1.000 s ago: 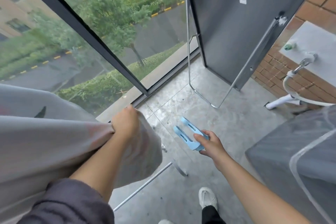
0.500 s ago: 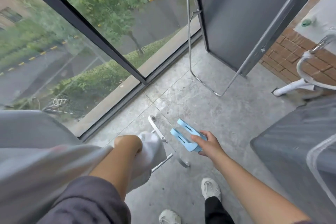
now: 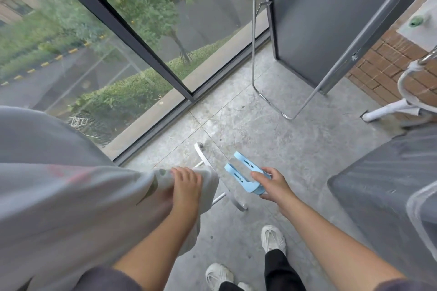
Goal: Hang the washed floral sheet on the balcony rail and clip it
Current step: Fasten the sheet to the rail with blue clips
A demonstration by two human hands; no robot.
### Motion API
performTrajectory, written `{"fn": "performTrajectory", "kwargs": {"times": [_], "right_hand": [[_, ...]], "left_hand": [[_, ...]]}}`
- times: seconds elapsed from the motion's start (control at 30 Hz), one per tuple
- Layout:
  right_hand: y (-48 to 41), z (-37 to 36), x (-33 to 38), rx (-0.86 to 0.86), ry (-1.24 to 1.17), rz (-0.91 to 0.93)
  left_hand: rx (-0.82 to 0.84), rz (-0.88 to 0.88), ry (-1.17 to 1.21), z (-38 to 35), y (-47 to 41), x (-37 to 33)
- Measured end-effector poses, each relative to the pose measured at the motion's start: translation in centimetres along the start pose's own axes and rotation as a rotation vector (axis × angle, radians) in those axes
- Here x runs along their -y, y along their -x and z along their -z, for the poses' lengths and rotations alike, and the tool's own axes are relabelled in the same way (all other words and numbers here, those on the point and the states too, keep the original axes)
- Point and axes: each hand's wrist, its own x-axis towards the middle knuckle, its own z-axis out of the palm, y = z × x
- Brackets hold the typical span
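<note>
Head view. Floral sheet [image 3: 71,196] fills the lower left of the frame, draped over the white rail [image 3: 218,198], which runs toward frame centre. The bare rail end sticks out past the cloth.

Cloth is pale grey-white and thin. The print is faint: pink blotches, with green leaf shapes near its bunched right end.

Left hand [image 3: 188,186] sits on top of that bunched end, just left of centre. Its fingers [image 3: 182,172] lie nearly flat and press the cloth down. The thumb is hidden.

Right hand [image 3: 272,184], right of centre, pinches the joined end of a pale blue clip [image 3: 243,175], thumb on top and fingers underneath. The clip's two prongs are spread and point to the upper left, just beside the rail end. Contact with the rail cannot be told.

Grey floor [image 3: 295,149] and white shoes [image 3: 273,238] show below.
</note>
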Motion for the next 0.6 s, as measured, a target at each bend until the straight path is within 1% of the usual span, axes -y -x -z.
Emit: {"fn": "performTrajectory", "kwargs": {"times": [0.03,0.07,0.1,0.17,0.2,0.27,0.33,0.37,0.4,0.47,0.5,0.53,0.6], "right_hand": [[-0.2,0.1,0.0,-0.002,0.006,0.005],[-0.3,0.1,0.0,-0.003,0.014,0.009],[-0.5,0.1,0.0,-0.002,0.019,0.013],[-0.7,0.1,-0.1,0.001,0.028,0.023],[-0.8,0.1,-0.2,0.002,0.03,0.028],[-0.9,0.3,-0.3,-0.001,0.023,0.032],[-1.0,0.6,-0.3,-0.009,-0.002,0.038],[-1.1,0.7,-0.3,-0.02,-0.014,0.04],[-1.1,0.8,-0.3,-0.029,-0.021,0.045],[-0.9,1.0,-0.2,-0.031,-0.018,0.058],[-0.7,1.1,0.0,-0.031,-0.013,0.07],[-0.4,1.1,0.2,-0.029,-0.006,0.083],[0.6,1.2,0.9,-0.021,0.007,0.113]], "left_hand": [[0.041,0.029,-0.033,-0.1,-0.4,0.5],[0.063,0.006,-0.037,0.0,-0.9,0.9],[0.061,-0.053,0.003,0.2,-1.3,1.2],[0.015,-0.147,0.136,1.3,-1.7,1.6],[-0.029,-0.146,0.189,2.4,-1.7,1.8],[-0.109,-0.04,0.284,4.2,-2.2,2.6],[-0.136,0.098,0.379,5.0,-3.9,4.0],[-0.101,0.148,0.391,5.1,-4.7,4.8],[-0.038,0.179,0.355,5.2,-5.3,5.4],[0.104,0.215,0.263,4.9,-5.6,5.7],[0.122,0.22,0.284,5.0,-5.4,5.4],[0.096,0.208,0.34,5.1,-5.2,4.9],[-0.016,0.145,0.504,5.9,-4.0,3.9]]}}
